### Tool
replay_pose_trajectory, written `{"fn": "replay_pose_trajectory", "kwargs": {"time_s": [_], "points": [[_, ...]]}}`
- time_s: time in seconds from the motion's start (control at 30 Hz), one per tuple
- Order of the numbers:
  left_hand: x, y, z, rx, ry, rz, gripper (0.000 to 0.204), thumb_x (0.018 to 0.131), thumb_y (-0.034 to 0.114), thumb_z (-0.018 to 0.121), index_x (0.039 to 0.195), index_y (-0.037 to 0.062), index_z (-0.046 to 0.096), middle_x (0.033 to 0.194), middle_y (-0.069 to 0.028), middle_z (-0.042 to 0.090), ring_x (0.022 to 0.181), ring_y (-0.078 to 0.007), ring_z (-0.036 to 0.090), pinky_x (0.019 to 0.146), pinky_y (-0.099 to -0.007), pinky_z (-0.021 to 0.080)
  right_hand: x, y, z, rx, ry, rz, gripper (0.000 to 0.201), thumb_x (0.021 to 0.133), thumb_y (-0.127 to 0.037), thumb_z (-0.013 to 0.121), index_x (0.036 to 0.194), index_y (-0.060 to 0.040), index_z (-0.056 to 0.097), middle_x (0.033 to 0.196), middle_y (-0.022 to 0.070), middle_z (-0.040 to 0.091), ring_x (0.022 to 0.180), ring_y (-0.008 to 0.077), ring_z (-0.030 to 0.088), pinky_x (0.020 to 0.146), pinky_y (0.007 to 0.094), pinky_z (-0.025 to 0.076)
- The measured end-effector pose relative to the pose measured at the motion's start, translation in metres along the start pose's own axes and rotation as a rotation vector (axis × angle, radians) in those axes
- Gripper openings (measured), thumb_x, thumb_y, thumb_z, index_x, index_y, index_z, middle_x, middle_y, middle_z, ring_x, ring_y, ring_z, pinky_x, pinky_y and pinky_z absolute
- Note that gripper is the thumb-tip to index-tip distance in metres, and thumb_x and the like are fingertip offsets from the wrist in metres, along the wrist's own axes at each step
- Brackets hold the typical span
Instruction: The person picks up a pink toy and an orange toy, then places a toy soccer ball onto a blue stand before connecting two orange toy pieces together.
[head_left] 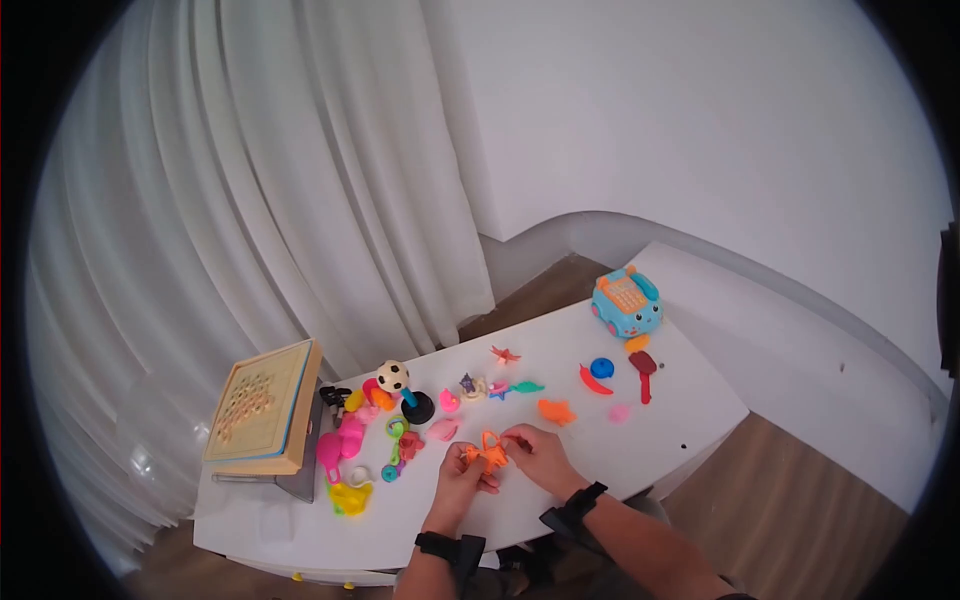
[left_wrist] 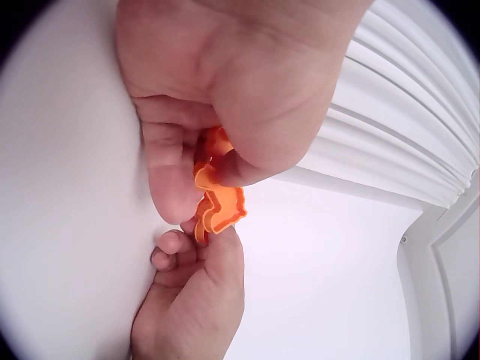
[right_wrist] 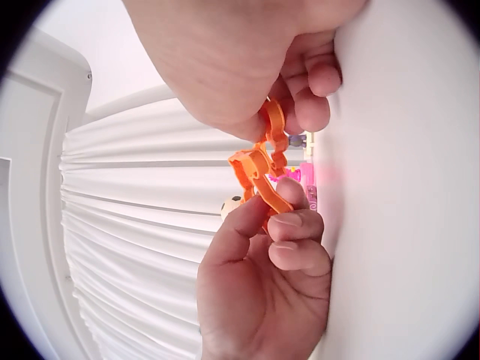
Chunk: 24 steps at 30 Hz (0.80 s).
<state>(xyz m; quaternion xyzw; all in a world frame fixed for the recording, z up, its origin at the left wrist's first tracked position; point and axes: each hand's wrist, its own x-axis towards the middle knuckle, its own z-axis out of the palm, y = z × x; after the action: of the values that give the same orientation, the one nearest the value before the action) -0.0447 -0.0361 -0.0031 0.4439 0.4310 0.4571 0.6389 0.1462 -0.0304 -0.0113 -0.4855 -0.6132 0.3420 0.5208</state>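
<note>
Between my hands is an orange cookie cutter (head_left: 492, 454), a thin-walled plastic outline with a wavy edge. My left hand (head_left: 462, 482) pinches one side of it between thumb and fingers. On the opposite side, my right hand (head_left: 542, 462) pinches the cutter with thumb and fingertips. In the left wrist view, part of the orange cutter (left_wrist: 229, 210) shows past the left thumb. The right wrist view shows the cutter's walls (right_wrist: 255, 166) spanning both hands, close over the white table (head_left: 590, 460). Fingers hide parts of its outline.
A pink piece (head_left: 443, 429) and another orange piece (head_left: 556, 411) lie just beyond my hands. Left are a toy football (head_left: 393, 376) on a stand, pink and yellow toys, and a wooden board box (head_left: 265, 405). Right are a red chili toy (head_left: 595, 381) and a blue toy telephone (head_left: 645, 322).
</note>
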Motion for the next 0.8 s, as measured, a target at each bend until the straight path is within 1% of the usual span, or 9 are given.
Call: {"fn": "replay_pose_trajectory", "kwargs": {"time_s": [0.03,0.17,0.27,0.33,0.47,0.53,0.57,0.63,0.8], "points": [[0.000,-0.001,0.000,0.008,0.013,0.004,0.025,0.103,0.007,0.061,0.126,0.0029,0.050,0.096,-0.0138,0.072,0.067,-0.0189,0.072,0.061,-0.0321,0.063,0.000,-0.003,-0.001,-0.052,-0.030,0.000,0.018,0.099,-0.016,0.071,0.109,-0.0015,0.073,0.094,0.0118,0.077,0.079,0.0210,0.073,0.076,0.0323,0.058],[0.001,0.001,-0.002,-0.003,-0.015,0.013,0.030,0.104,0.010,0.062,0.131,0.0013,0.051,0.098,-0.0130,0.073,0.067,-0.0186,0.072,0.062,-0.0316,0.064,0.000,-0.002,-0.003,-0.042,-0.086,0.027,0.019,0.100,-0.017,0.070,0.110,-0.0026,0.075,0.095,0.0121,0.077,0.081,0.0211,0.074,0.076,0.0319,0.058],[0.001,0.003,-0.005,0.014,-0.112,-0.044,0.036,0.103,0.011,0.064,0.135,0.0006,0.051,0.099,-0.0130,0.074,0.068,-0.0193,0.073,0.063,-0.0312,0.064,-0.002,0.003,-0.003,0.023,-0.106,0.044,0.020,0.101,-0.017,0.068,0.112,-0.0032,0.076,0.095,0.0130,0.077,0.082,0.0208,0.074,0.077,0.0319,0.057],[-0.002,0.010,0.001,0.078,-0.101,-0.089,0.029,0.103,0.010,0.065,0.128,0.0011,0.054,0.100,-0.0137,0.074,0.069,-0.0206,0.075,0.062,-0.0311,0.064,-0.002,0.001,-0.005,-0.036,-0.112,-0.006,0.023,0.103,-0.020,0.065,0.113,-0.0026,0.076,0.096,0.0128,0.077,0.083,0.0206,0.074,0.077,0.0318,0.057],[-0.003,0.011,0.002,0.012,-0.076,-0.062,0.020,0.103,0.011,0.066,0.118,0.0021,0.056,0.099,-0.0143,0.074,0.070,-0.0219,0.077,0.062,-0.0311,0.064,-0.001,-0.003,-0.007,-0.041,-0.142,0.052,0.027,0.105,-0.024,0.064,0.113,-0.0018,0.075,0.095,0.0121,0.078,0.081,0.0210,0.073,0.076,0.0318,0.056],[-0.002,0.011,0.001,-0.036,-0.053,-0.063,0.015,0.103,0.011,0.067,0.111,0.0040,0.056,0.099,-0.0151,0.074,0.071,-0.0220,0.077,0.063,-0.0316,0.065,0.001,0.000,-0.006,0.059,-0.172,0.187,0.029,0.105,-0.027,0.063,0.115,-0.0027,0.075,0.097,0.0108,0.077,0.077,0.0209,0.071,0.075,0.0317,0.056],[-0.001,0.010,-0.001,-0.038,-0.050,-0.058,0.015,0.103,0.011,0.067,0.111,0.0040,0.056,0.099,-0.0151,0.074,0.071,-0.0220,0.077,0.063,-0.0316,0.065,0.001,-0.001,-0.004,0.057,-0.176,0.182,0.029,0.105,-0.027,0.063,0.115,-0.0027,0.075,0.097,0.0108,0.077,0.077,0.0209,0.071,0.075,0.0317,0.056],[0.001,0.008,-0.002,-0.072,-0.062,-0.093,0.014,0.103,0.012,0.066,0.107,0.0038,0.056,0.099,-0.0154,0.074,0.073,-0.0222,0.077,0.065,-0.0321,0.066,-0.002,-0.004,-0.003,-0.054,-0.116,-0.008,0.031,0.101,-0.028,0.067,0.120,-0.0042,0.073,0.099,0.0097,0.077,0.075,0.0201,0.070,0.073,0.0322,0.056],[0.002,0.006,-0.002,-0.071,-0.034,-0.091,0.016,0.104,0.014,0.065,0.110,0.0002,0.059,0.099,-0.0156,0.074,0.076,-0.0221,0.077,0.069,-0.0324,0.066,-0.003,-0.015,-0.006,-0.081,-0.131,0.004,0.034,0.096,-0.027,0.072,0.122,-0.0047,0.072,0.102,0.0098,0.076,0.075,0.0201,0.070,0.073,0.0328,0.057]]}}
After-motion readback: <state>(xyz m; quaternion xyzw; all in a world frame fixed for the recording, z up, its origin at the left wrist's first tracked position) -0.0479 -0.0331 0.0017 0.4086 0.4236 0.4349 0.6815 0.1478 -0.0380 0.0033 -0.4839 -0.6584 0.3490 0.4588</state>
